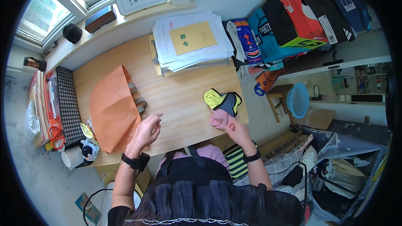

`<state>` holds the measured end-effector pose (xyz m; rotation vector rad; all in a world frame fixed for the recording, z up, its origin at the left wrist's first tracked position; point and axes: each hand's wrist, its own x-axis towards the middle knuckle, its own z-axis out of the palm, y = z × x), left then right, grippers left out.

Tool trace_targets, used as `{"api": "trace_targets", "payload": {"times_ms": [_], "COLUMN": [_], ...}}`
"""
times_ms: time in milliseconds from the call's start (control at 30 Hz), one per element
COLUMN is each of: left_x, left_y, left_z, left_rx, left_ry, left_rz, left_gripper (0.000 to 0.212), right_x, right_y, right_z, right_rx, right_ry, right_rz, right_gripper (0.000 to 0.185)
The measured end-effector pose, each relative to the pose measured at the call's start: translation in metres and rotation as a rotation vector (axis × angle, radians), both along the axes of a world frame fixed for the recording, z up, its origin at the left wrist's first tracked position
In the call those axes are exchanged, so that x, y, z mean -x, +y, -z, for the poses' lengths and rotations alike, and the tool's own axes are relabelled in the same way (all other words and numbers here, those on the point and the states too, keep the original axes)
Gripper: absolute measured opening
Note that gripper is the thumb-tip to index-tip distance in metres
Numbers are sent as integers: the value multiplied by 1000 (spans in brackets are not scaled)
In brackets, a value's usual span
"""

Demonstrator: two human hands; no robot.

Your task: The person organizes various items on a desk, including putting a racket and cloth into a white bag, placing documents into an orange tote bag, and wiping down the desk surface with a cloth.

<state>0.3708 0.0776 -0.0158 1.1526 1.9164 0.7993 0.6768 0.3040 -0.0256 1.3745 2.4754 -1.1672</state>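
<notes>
My left hand [149, 131] is over the right lower edge of an orange fabric bag [110, 110] that lies on the wooden desk [176, 100], its grey straps pointing right. The fingers are curled with the index finger partly out, and no held thing shows. At the desk's right front corner, a yellow and grey cloth with black edging [223, 100] rests against a pink cloth [219, 118]. Beside the pink cloth is my right hand [237, 131], fingers bent; whether it pinches the cloth's edge cannot be told.
Stacked papers [194, 44] stand at the desk's back. Along the left are books, a houndstooth box [67, 103], red scissors [56, 138], a penguin plush [89, 150] and a paper roll [72, 157]. Shoeboxes [301, 15] are piled at right, above a stool [279, 97] with a blue basin [297, 101].
</notes>
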Motion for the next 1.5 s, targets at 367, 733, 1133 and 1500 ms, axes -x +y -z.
{"api": "trace_targets", "payload": {"times_ms": [367, 733, 1133, 1500], "left_x": [-8, 16, 87, 82], "left_y": [69, 111, 172, 166], "left_z": [22, 39, 77, 76], "left_rx": [-41, 211, 133, 67], "left_ry": [388, 457, 264, 204], "left_rz": [-264, -547, -713, -683], "left_gripper": [53, 51, 60, 46], "right_x": [87, 136, 163, 184], "right_y": [121, 220, 279, 256], "right_z": [22, 44, 93, 72], "right_rx": [-80, -160, 18, 196], "right_ry": [458, 485, 258, 266], "right_rz": [-88, 106, 257, 395], "right_gripper": [19, 14, 32, 22]}}
